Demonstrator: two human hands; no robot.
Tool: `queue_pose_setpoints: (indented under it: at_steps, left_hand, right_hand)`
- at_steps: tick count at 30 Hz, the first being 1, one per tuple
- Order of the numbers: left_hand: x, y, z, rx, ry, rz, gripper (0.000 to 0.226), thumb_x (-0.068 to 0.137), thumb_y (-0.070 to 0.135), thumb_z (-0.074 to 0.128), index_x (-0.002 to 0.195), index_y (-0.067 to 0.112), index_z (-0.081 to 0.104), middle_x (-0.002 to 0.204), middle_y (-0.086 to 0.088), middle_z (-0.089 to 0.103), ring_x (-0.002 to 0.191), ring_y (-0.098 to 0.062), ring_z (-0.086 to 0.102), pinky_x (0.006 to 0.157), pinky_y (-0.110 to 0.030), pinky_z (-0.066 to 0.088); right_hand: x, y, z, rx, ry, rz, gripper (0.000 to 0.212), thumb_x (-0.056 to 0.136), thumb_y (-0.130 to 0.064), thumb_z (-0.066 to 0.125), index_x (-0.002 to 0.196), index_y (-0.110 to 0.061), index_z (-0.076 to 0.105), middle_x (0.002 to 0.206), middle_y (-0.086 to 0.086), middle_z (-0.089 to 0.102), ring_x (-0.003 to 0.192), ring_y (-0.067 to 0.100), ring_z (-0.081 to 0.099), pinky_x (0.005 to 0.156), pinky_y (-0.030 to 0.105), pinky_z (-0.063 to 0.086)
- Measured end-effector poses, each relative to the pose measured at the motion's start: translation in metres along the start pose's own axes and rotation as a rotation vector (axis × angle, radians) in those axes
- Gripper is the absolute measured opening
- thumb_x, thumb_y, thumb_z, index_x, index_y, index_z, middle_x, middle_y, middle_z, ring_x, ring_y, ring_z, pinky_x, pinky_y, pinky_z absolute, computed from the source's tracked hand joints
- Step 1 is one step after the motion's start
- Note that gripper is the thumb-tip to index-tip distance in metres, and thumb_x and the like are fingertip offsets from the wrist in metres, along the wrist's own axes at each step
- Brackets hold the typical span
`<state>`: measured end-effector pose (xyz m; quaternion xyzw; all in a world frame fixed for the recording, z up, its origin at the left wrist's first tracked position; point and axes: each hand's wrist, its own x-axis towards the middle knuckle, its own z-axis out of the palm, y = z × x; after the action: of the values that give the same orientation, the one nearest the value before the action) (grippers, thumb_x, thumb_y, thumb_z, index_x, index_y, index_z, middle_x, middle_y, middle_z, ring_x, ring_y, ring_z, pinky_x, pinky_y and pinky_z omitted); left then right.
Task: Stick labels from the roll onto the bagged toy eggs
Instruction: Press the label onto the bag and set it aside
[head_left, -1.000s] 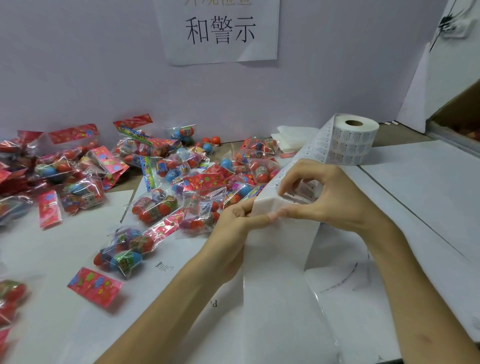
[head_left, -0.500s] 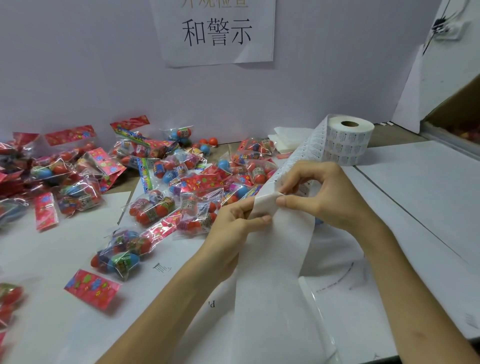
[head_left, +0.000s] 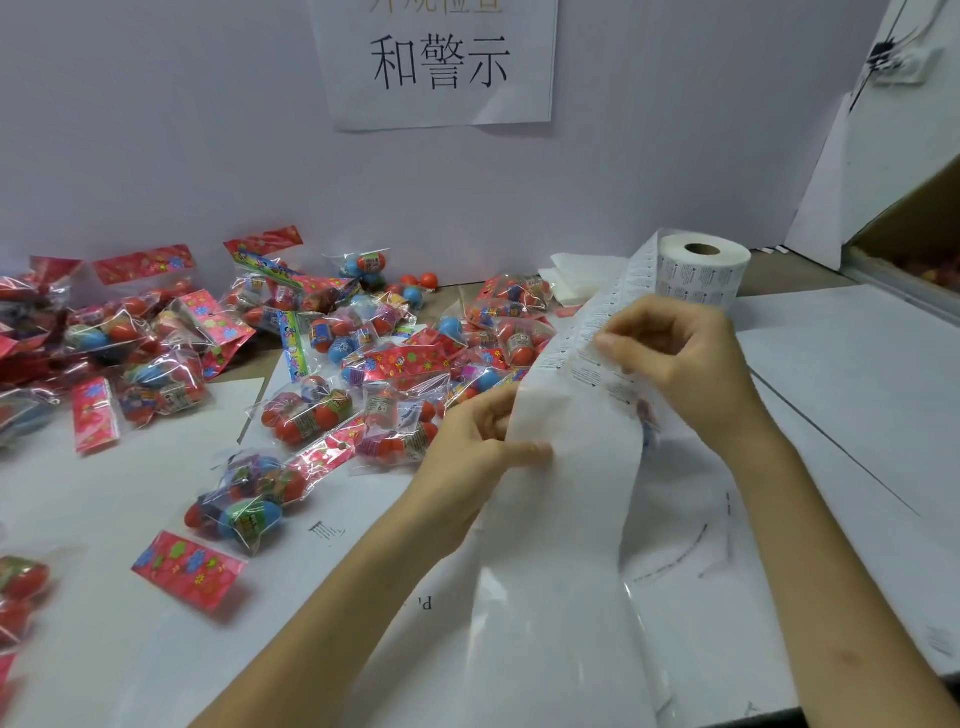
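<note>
Label strip (head_left: 574, 431), pinched by left hand (head_left: 467, 452) and right hand (head_left: 680, 358), runs back to roll (head_left: 701, 273).

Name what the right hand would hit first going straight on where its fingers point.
The right hand points left, so the label strip it pinches comes first; beyond that, probably the bagged toy eggs, though depth is unclear.

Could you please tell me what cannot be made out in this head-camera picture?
All head view:
- Print on the labels: too small and blurred to read.
- Whether the right hand has a label lifted: its curled fingers hide the grip.
- Left hand fingers: behind the label strip.
- Wall sign: top line cut off by the upper edge.
- Cardboard box contents: blurred, cut by the right edge.
</note>
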<state>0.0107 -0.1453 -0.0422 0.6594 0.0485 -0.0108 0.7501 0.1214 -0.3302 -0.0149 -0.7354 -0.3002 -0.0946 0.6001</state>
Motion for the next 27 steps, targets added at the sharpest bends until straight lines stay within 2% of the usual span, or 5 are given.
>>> queue_pose_setpoints:
  at_steps: [8, 11, 18, 23, 27]
  left_hand:
    - [0.003, 0.001, -0.003, 0.301, 0.435, 0.446, 0.043, 0.092, 0.008, 0.074, 0.124, 0.033, 0.058, 0.137, 0.006, 0.059, 0.121, -0.008, 0.06, 0.089, -0.007, 0.05]
    - [0.004, 0.007, -0.008, 0.272, 0.377, 0.489, 0.01, 0.099, 0.016, 0.067, 0.103, 0.021, 0.074, 0.119, 0.001, 0.071, 0.112, -0.008, 0.066, 0.093, -0.017, 0.056]
    - [0.001, 0.015, -0.017, -0.096, -0.117, 0.08, 0.044, 0.097, 0.048, 0.058, 0.09, 0.011, 0.08, 0.091, -0.01, 0.076, 0.079, -0.019, 0.072, 0.071, -0.026, 0.059]
    - [0.004, 0.014, -0.022, -0.119, -0.037, 0.159, 0.014, 0.082, 0.03, 0.073, 0.081, 0.017, 0.079, 0.086, -0.008, 0.071, 0.089, -0.023, 0.068, 0.082, -0.031, 0.056]
    - [0.006, 0.015, -0.024, -0.227, 0.082, 0.17, 0.026, 0.079, 0.034, 0.073, 0.096, 0.015, 0.078, 0.094, -0.003, 0.073, 0.089, -0.018, 0.071, 0.079, -0.031, 0.06]
  right_hand:
    - [-0.001, -0.005, 0.002, 0.089, 0.167, 0.021, 0.03, 0.077, -0.052, 0.079, 0.096, -0.031, 0.07, 0.079, 0.001, 0.066, 0.073, 0.016, 0.061, 0.062, 0.026, 0.05]
    - [-0.004, -0.011, 0.016, 0.066, 0.067, -0.014, 0.038, 0.072, -0.043, 0.079, 0.104, -0.026, 0.067, 0.08, 0.003, 0.063, 0.072, 0.02, 0.057, 0.066, 0.035, 0.051]
    - [-0.01, -0.008, 0.035, -0.038, -0.155, -0.071, 0.059, 0.062, -0.057, 0.087, 0.114, -0.042, 0.064, 0.081, -0.003, 0.057, 0.06, 0.015, 0.046, 0.056, 0.024, 0.042]
    - [-0.009, -0.002, 0.035, -0.094, -0.168, -0.065, 0.06, 0.061, -0.07, 0.083, 0.114, -0.047, 0.064, 0.083, -0.007, 0.058, 0.06, 0.012, 0.046, 0.056, 0.023, 0.045]
    - [-0.009, 0.002, 0.036, -0.117, -0.131, -0.015, 0.026, 0.081, -0.028, 0.085, 0.101, -0.038, 0.071, 0.08, -0.006, 0.062, 0.06, 0.014, 0.05, 0.061, 0.025, 0.046]
